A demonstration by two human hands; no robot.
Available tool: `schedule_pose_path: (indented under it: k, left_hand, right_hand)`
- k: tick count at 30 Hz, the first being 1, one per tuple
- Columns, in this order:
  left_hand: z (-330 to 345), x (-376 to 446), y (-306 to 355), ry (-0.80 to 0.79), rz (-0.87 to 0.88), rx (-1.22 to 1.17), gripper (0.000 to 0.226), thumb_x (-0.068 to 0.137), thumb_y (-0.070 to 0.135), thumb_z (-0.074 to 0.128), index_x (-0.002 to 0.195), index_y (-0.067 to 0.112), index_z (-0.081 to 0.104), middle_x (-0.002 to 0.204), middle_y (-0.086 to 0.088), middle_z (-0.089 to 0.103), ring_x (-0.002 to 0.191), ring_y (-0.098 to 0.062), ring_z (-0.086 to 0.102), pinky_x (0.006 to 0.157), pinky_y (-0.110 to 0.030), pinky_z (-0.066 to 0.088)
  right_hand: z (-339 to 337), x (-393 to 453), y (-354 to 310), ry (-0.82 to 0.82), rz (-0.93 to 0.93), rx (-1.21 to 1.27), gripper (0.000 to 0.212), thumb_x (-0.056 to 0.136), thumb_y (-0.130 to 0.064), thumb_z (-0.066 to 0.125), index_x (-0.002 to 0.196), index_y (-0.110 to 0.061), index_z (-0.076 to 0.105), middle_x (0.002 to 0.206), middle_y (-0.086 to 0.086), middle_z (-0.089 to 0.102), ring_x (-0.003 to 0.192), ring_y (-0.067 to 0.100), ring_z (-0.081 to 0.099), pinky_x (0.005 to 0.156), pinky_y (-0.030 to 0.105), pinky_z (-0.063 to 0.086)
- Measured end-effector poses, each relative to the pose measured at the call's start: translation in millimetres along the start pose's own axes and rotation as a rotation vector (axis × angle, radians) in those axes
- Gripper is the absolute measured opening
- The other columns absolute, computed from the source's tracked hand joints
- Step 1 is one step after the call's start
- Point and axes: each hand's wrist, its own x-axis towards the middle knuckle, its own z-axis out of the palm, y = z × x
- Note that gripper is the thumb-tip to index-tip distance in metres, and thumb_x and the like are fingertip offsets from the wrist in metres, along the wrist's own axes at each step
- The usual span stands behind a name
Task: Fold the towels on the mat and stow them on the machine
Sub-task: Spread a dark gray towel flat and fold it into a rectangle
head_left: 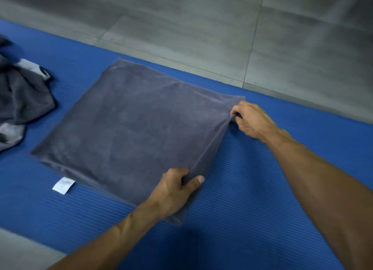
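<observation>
- Along the right-hand edge of the grey towel (129, 128), both hands are closed on cloth: the left hand (177, 191) pinches the near part of that edge between thumb and curled fingers, and the right hand (252, 120) has its fingers curled round the far part, near the far right corner.
- Between the two grips the edge is lifted into a taut ridge, while the rest of the towel lies flat on the blue mat (252, 189).
- The risk I see: neither hand is at a true corner (the near corner lies behind the left wrist), so if the edge is carried across, that loose corner could trail and leave the fold skewed.
- A lopsided pull, one hand leading the other, would likely drag the whole towel over the ribbed mat and wrinkle the flat part rather than fold it.
- The thin pinch of the left hand could slip if the cloth is tugged hard.
- A white label (64, 185) sticks out at the near left edge; it may end up showing on the outside.
- Further left, a crumpled heap of towels (22, 100) waits on the mat, well apart from the flat one.
- The machine is not in view, so stowing is some way off.
</observation>
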Motion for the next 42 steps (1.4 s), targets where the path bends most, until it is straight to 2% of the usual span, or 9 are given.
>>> schedule_pose_path:
  k: [6, 11, 17, 23, 27, 30, 35, 38, 42]
  left_hand:
    - [8, -10, 30, -0.055, 0.037, -0.194, 0.039, 0.095, 0.033, 0.059, 0.07, 0.003, 0.06, 0.061, 0.001, 0.061, 0.054, -0.008, 0.057, 0.051, -0.022, 0.045]
    - [-48, -13, 2, 0.214, -0.007, -0.111, 0.038, 0.09, 0.031, 0.067, 0.063, 0.005, 0.057, 0.054, 0.003, 0.05, 0.051, -0.006, 0.045, 0.05, -0.024, 0.039]
    - [-127, -17, -45, 0.517, -0.088, -0.21, 0.025, 0.076, 0.03, 0.081, 0.068, 0.009, 0.068, 0.065, -0.009, 0.069, 0.058, -0.014, 0.061, 0.06, -0.033, 0.052]
    - [-175, -14, -81, 0.681, -0.155, -0.131, 0.026, 0.077, 0.034, 0.078, 0.065, 0.016, 0.065, 0.058, 0.005, 0.064, 0.052, -0.002, 0.057, 0.051, -0.019, 0.043]
    - [-212, -3, -103, 0.755, -0.19, -0.106, 0.026, 0.082, 0.035, 0.073, 0.066, 0.017, 0.066, 0.06, -0.001, 0.064, 0.054, -0.006, 0.053, 0.054, -0.025, 0.043]
    - [-238, 7, -114, 0.74, -0.233, 0.028, 0.027, 0.085, 0.034, 0.069, 0.065, 0.019, 0.063, 0.059, 0.005, 0.059, 0.058, -0.006, 0.056, 0.056, -0.024, 0.039]
    - [-247, 23, -129, 0.664, -0.4, 0.471, 0.018, 0.086, 0.045, 0.062, 0.089, 0.027, 0.063, 0.091, -0.005, 0.067, 0.092, -0.032, 0.062, 0.072, -0.037, 0.046]
    - [-247, 36, -121, 0.74, -0.207, 0.846, 0.032, 0.074, 0.031, 0.066, 0.102, 0.017, 0.062, 0.099, -0.012, 0.061, 0.093, -0.036, 0.056, 0.076, -0.043, 0.041]
    - [-219, 72, -107, 0.621, 0.172, 0.824, 0.044, 0.074, 0.022, 0.054, 0.115, 0.012, 0.063, 0.117, -0.009, 0.061, 0.113, -0.033, 0.054, 0.091, -0.045, 0.043]
  right_hand:
    - [-33, -26, 15, 0.046, 0.038, -0.064, 0.013, 0.091, -0.01, 0.055, 0.096, -0.015, 0.066, 0.11, 0.004, 0.058, 0.102, 0.027, 0.056, 0.088, 0.041, 0.047]
    - [-38, 3, -46, 0.128, -0.042, 0.014, 0.015, 0.092, -0.012, 0.056, 0.104, -0.013, 0.066, 0.115, 0.006, 0.056, 0.104, 0.026, 0.055, 0.091, 0.039, 0.046]
    - [-25, 65, -129, 0.216, -0.175, 0.024, 0.014, 0.091, -0.019, 0.06, 0.1, -0.011, 0.068, 0.115, 0.009, 0.058, 0.108, 0.027, 0.055, 0.091, 0.035, 0.043]
    - [1, 131, -211, 0.192, -0.289, 0.018, 0.016, 0.091, -0.018, 0.06, 0.105, -0.012, 0.066, 0.117, 0.009, 0.055, 0.112, 0.026, 0.051, 0.096, 0.038, 0.044]
    - [22, 172, -251, 0.172, -0.354, -0.022, 0.019, 0.089, -0.018, 0.06, 0.106, -0.012, 0.066, 0.116, 0.01, 0.054, 0.11, 0.027, 0.051, 0.09, 0.035, 0.043]
    - [36, 198, -268, 0.118, -0.349, -0.049, 0.024, 0.09, -0.019, 0.06, 0.113, -0.012, 0.064, 0.121, 0.009, 0.053, 0.114, 0.027, 0.05, 0.092, 0.037, 0.043]
    - [65, 221, -272, -0.035, -0.265, -0.098, 0.051, 0.091, -0.024, 0.062, 0.137, -0.011, 0.043, 0.136, 0.009, 0.046, 0.125, 0.03, 0.046, 0.096, 0.037, 0.039]
    - [64, 216, -267, -0.009, -0.279, 0.025, 0.074, 0.091, -0.028, 0.063, 0.152, -0.014, 0.023, 0.154, 0.005, 0.029, 0.138, 0.024, 0.036, 0.11, 0.037, 0.033]
    - [84, 169, -258, 0.13, -0.467, 0.059, 0.048, 0.096, -0.025, 0.048, 0.141, -0.008, 0.044, 0.149, 0.008, 0.041, 0.137, 0.023, 0.038, 0.111, 0.044, 0.035]
